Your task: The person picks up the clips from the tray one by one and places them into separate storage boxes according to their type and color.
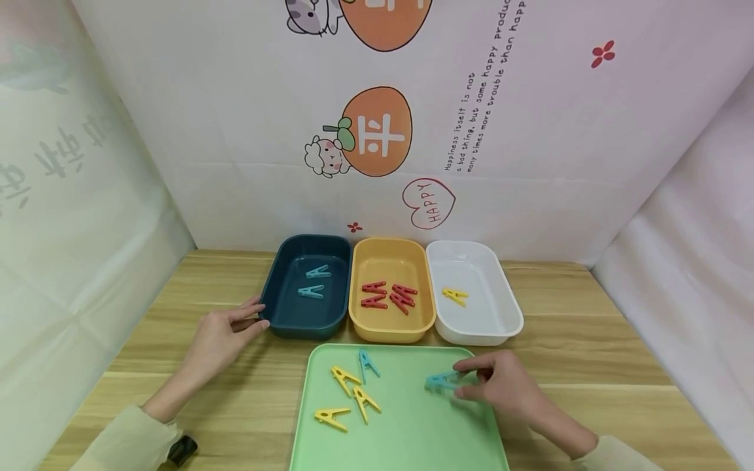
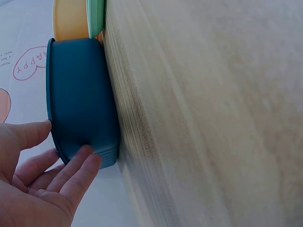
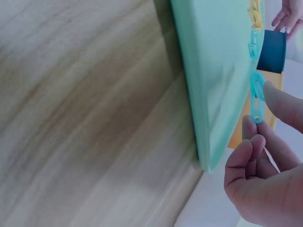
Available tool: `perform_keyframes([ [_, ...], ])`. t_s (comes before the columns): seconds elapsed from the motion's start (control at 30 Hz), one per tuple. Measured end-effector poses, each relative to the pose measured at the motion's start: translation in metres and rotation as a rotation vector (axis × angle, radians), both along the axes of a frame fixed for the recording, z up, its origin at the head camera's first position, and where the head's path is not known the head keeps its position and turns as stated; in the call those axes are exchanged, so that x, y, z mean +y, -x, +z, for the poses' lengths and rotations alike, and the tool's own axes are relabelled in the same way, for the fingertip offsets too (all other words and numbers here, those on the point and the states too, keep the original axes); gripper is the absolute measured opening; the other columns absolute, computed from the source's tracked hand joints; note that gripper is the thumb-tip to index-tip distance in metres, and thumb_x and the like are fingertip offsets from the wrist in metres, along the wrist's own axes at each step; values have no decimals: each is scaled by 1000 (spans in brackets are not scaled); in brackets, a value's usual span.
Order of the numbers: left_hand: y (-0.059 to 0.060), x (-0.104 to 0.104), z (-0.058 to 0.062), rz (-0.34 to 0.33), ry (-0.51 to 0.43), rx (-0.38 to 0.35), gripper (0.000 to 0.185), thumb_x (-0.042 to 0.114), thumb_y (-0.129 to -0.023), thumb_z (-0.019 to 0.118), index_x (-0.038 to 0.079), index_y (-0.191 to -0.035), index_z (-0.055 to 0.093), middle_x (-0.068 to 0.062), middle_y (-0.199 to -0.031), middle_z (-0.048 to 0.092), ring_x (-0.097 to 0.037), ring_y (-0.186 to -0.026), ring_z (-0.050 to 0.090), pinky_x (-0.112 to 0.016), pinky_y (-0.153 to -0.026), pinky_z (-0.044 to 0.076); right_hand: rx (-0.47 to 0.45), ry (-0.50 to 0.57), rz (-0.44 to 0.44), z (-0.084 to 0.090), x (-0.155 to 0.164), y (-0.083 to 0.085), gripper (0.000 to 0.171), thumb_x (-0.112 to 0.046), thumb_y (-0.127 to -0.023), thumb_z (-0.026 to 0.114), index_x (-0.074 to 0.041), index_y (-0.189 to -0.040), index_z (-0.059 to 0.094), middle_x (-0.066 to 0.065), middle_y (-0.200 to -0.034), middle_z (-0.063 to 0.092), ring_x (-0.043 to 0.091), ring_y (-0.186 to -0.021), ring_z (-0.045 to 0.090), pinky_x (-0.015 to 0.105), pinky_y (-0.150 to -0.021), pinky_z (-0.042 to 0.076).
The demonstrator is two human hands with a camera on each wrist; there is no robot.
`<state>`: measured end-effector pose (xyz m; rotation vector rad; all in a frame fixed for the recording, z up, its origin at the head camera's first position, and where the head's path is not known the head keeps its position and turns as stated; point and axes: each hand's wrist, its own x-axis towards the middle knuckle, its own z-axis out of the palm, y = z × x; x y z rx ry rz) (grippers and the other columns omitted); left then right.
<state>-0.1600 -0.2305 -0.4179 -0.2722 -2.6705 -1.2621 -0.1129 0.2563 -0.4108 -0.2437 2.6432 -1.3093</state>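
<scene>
My right hand (image 1: 501, 386) pinches a blue clothespin (image 1: 440, 381) at the green tray's (image 1: 412, 438) three o'clock edge; my left hand (image 1: 220, 337), fingers relaxed, touches the dark blue bin (image 1: 279, 314).

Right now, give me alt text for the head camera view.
A right hand pinches a blue clothespin over a green tray holding other pins, while the left hand touches the dark blue bin beside yellow and white bins.
</scene>
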Motion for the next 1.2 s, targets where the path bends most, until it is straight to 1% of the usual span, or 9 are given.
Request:
perform_keyframes([
  [0.17, 1, 0, -1, -3, 0, 8, 38, 16, -99, 77, -5, -131, 71, -21, -147, 58, -31, -105, 75, -32, -81, 63, 29, 11, 10, 9, 1, 1, 40, -14, -77, 95, 0, -112, 81, -5, -60, 42, 6, -55, 36, 20, -48, 30],
  [0.33, 1, 0, -1, -5, -5, 7, 38, 16, -100, 77, -5, -131, 71, -21, -147, 58, -31, -106, 75, -32, -81, 63, 66, 20, 19, 21, 1, 4, 37, -14, -77, 95, 0, -109, 82, -4, -61, 43, 7, -55, 36, 21, -49, 29],
  [0.57, 1, 0, -1, -6, -3, 9, 39, 15, -99, 78, -5, -131, 71, -20, -147, 58, -30, -105, 75, -32, -81, 63, 51, 35, -32, 38, -2, 8, 35, -14, -77, 95, -2, -108, 83, -3, -63, 42, 9, -57, 35, 21, -50, 29],
  [0.67, 0, 0, -2, -10, -9, 7, 38, 14, -99, 78, -5, -131, 71, -21, -147, 58, -30, -104, 75, -30, -80, 63, 30, 34, -48, 45, -5, 10, 37, -15, -78, 94, -1, -111, 82, -1, -69, 57, 9, -58, 36, 21, -51, 31],
  [0.73, 0, 0, -3, -10, -12, 5, 38, 14, -99, 78, -6, -131, 71, -21, -147, 58, -30, -104, 75, -29, -79, 63, 27, 38, -49, 49, -6, 11, 38, -14, -79, 94, 0, -112, 82, 3, -81, 70, 9, -58, 38, 21, -50, 32],
  [0.83, 0, 0, -3, -7, -12, 6, 38, 14, -99, 78, -5, -131, 71, -21, -147, 58, -30, -103, 75, -28, -78, 63, 35, 50, -43, 55, -9, 14, 37, -14, -81, 93, 1, -113, 81, 6, -95, 77, 10, -57, 37, 22, -49, 32],
  [1.03, 0, -1, -2, 1, -21, 2, 39, 15, -99, 77, -5, -132, 71, -22, -147, 57, -31, -105, 75, -30, -80, 63, 64, 27, -10, 67, -16, 23, 36, -18, -81, 93, -4, -112, 82, 2, -77, 62, 11, -59, 33, 24, -49, 30],
  [1.1, 0, -1, -1, 0, -21, 0, 39, 15, -99, 77, -5, -132, 71, -21, -148, 57, -31, -105, 75, -30, -80, 63, 74, 25, 5, 71, -19, 26, 35, -17, -80, 93, -4, -111, 83, 2, -76, 61, 11, -60, 33, 24, -49, 30],
  [1.2, 0, -1, -1, -2, -19, -1, 39, 16, -99, 78, -5, -131, 71, -21, -147, 57, -31, -105, 75, -28, -78, 63, 98, 18, 27, 75, -24, 29, 34, -17, -80, 93, -5, -110, 83, 2, -83, 68, 12, -61, 35, 25, -50, 30],
])
